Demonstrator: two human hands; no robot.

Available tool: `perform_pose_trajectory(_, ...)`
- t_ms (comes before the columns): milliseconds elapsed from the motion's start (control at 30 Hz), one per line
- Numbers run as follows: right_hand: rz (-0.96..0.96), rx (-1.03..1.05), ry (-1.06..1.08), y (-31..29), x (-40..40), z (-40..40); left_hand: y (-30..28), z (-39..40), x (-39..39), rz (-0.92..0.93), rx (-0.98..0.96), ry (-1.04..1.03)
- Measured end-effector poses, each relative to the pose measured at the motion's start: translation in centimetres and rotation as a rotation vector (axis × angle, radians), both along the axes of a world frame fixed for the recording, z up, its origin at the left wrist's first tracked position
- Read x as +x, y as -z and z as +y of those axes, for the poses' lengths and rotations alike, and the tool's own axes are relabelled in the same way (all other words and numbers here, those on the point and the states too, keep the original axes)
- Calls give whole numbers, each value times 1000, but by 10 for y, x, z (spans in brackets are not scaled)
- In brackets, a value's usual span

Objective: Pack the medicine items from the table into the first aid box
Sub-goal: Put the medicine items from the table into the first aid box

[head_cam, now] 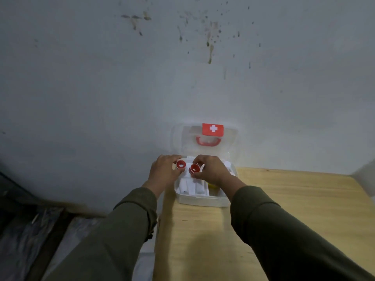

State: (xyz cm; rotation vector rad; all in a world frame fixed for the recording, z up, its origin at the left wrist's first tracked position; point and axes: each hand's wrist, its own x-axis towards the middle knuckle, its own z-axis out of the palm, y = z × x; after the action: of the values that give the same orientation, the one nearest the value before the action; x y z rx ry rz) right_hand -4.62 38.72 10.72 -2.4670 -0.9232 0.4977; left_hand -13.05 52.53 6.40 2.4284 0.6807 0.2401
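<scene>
Nearest the camera, two olive sleeves (113, 236) reach over the wooden table (294, 209). Beyond them, the left hand (162, 172) pinches a red-spooled tape roll (180, 164), and the right hand (211, 169) pinches a second tape roll (195, 168), both above the open first aid box (200, 199). Farther back, its clear lid (229, 142) leans against the stained wall (182, 57).

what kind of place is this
Probably a plain room in a home, not a clinic: a stained wall, a bare wooden table pushed against it, and what looks like bedding on the floor at left.
</scene>
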Motion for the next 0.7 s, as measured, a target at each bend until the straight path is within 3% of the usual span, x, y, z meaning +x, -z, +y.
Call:
perform_pose_trajectory(433,-27,-99,23,17,0,24,17,9,9,-9,-21,85)
perform_pose_trajectory(700,-25,-180,52,24,-1,33,20,5,5,25,-69,35)
